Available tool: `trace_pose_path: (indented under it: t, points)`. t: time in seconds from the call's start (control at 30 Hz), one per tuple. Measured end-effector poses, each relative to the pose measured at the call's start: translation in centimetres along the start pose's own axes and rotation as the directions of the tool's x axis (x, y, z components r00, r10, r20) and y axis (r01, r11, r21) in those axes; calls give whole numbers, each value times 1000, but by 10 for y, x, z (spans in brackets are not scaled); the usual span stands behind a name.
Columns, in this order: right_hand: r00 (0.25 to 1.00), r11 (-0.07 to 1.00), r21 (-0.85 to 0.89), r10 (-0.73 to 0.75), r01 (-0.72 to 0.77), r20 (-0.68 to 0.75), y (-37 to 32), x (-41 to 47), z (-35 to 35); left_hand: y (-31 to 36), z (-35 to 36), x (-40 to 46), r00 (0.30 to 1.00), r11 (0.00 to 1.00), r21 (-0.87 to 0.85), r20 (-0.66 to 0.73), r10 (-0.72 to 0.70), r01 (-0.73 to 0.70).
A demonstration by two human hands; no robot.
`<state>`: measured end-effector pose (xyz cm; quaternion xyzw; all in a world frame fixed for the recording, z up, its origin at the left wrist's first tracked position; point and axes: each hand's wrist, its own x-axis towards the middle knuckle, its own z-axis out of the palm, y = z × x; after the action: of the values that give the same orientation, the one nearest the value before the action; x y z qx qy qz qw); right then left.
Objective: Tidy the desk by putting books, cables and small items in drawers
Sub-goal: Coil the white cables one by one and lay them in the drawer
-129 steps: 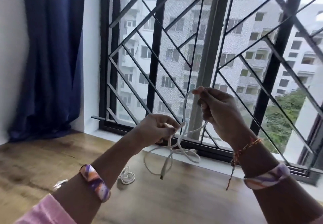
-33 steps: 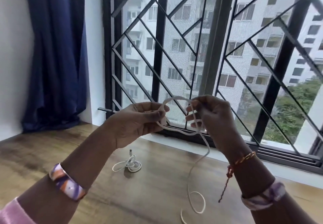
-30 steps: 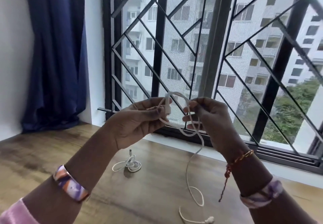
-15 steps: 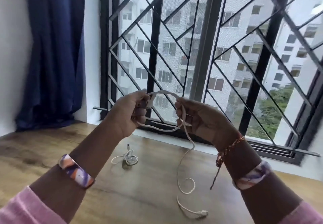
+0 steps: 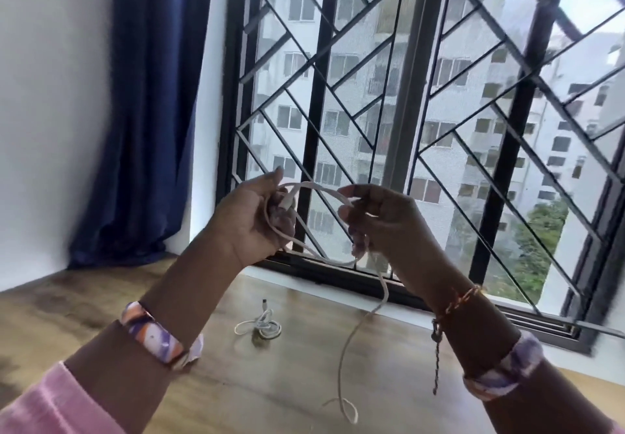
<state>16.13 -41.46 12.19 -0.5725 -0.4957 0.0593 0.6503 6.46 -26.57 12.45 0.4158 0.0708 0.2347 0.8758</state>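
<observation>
The left hand [image 5: 252, 220] is raised in front of the window grille [image 5: 338, 95], its fingers [image 5: 284, 222] curled round one side of a loop of white cable [image 5: 324, 191], with what looks like the plug end pinched near the thumb. The loop arcs across to the right hand [image 5: 382, 227], whose fingers [image 5: 353, 202] pinch the top of the arc while the lower ones curl round the strand below. From there the loose tail drops to the wooden bench [image 5: 101, 315] and ends in a small curl near the front edge.

The cable looks light, thin and limp: it sags under its own weight and holds no shape unless pinched. It probably springs out of a coil if released, so the crossing point of the loops is the place to keep hold of, and the stiffer plug end makes a good anchor. The tail may drag or catch as it is gathered in.

Between the forearms, a second white cable [image 5: 262, 325] lies on the bench, loosely bundled, its connector pointing toward the window. It should lift easily by the middle of the bundle. No drawer is in view.
</observation>
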Motion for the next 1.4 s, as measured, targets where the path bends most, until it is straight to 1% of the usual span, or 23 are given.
trace_pose_path:
  t: [0.07, 0.1, 0.13, 0.17, 0.23, 0.27, 0.3, 0.37, 0.4, 0.47, 0.5, 0.53, 0.6, 0.67, 0.7, 0.77, 0.83, 0.93, 1.0, 1.1, 1.2, 1.3, 1.4]
  points:
    - [998, 999, 13, 34, -34, -55, -1, 4, 5, 4, -1, -6, 1000, 1000, -13, 18, -21, 22]
    - [996, 999, -27, 40, -43, -84, 1, 7, 7, 7, -1, -10, 999, 999, -16, 32, -36, 36]
    - [993, 991, -132, 16, -31, -115, 4, 11, 8, 10, -1, -13, 997, 999, -7, 49, -53, 53]
    - [990, 956, -292, -45, 3, -135, 9, 14, 9, 13, 0, -16, 996, 998, 20, 65, -68, 67]
    - [976, 798, -596, -189, 89, -107, 12, 20, 11, 18, -1, -19, 997, 990, 135, 49, -58, 51]
    - [970, 743, -659, -228, 116, -87, 11, 22, 13, 21, -4, -19, 1000, 978, 208, 17, -23, 19]
    - [968, 740, -660, -237, 127, -80, 9, 24, 16, 25, -9, -19, 1000, 962, 273, -20, 18, -12]
    - [976, 826, -555, -189, 100, -105, 2, 29, 21, 34, -21, -15, 994, 946, 323, -99, 56, -22]
    - [982, 887, -459, -135, 61, -130, -1, 32, 25, 41, -29, -14, 987, 956, 292, -154, 52, -5]
    - [987, 981, -185, 32, -62, -157, 0, 40, 38, 54, -45, -13, 961, 986, 166, -273, 49, -3]
    - [980, 990, -32, 130, -137, -150, 2, 45, 46, 60, -51, -13, 947, 993, 110, -316, 64, -31]
    - [967, 973, 101, 220, -208, -130, 6, 51, 52, 66, -55, -13, 932, 996, 59, -352, 90, -74]
    - [931, 879, 355, 360, -317, -60, 15, 64, 65, 79, -62, -19, 887, 975, -47, -425, 179, -219]
    - [883, 701, 592, 467, -397, 39, 24, 76, 79, 89, -69, -26, 832, 916, -156, -496, 250, -368]
    - [861, 614, 670, 504, -417, 74, 28, 80, 85, 92, -72, -29, 814, 894, -183, -515, 268, -410]
    - [838, 539, 726, 538, -427, 94, 34, 85, 96, 94, -77, -36, 800, 890, -159, -524, 291, -428]
    - [843, 529, 743, 530, -411, 89, 35, 88, 101, 91, -84, -41, 805, 917, -83, -514, 296, -390]
    - [875, 503, 796, 479, -337, 67, 30, 95, 92, 87, -95, -50, 851, 957, 116, -439, 288, -265]
    - [893, 491, 820, 446, -293, 52, 22, 101, 84, 83, -98, -54, 895, 945, 286, -361, 261, -160]
    - [928, 505, 834, 372, -224, 24, 0, 110, 76, 75, -92, -56, 952, 871, 485, -225, 209, -77]
    - [950, 520, 837, 311, -168, -3, -23, 122, 67, 66, -77, -49, 977, 756, 650, -108, 185, -71]
    - [953, 605, 787, 292, -122, -77, -41, 129, 55, 58, -60, -39, 986, 669, 741, -62, 154, -58]
    - [966, 670, 738, 237, -83, -107, -52, 126, 42, 58, -47, -35, 990, 617, 784, -21, 136, -68]
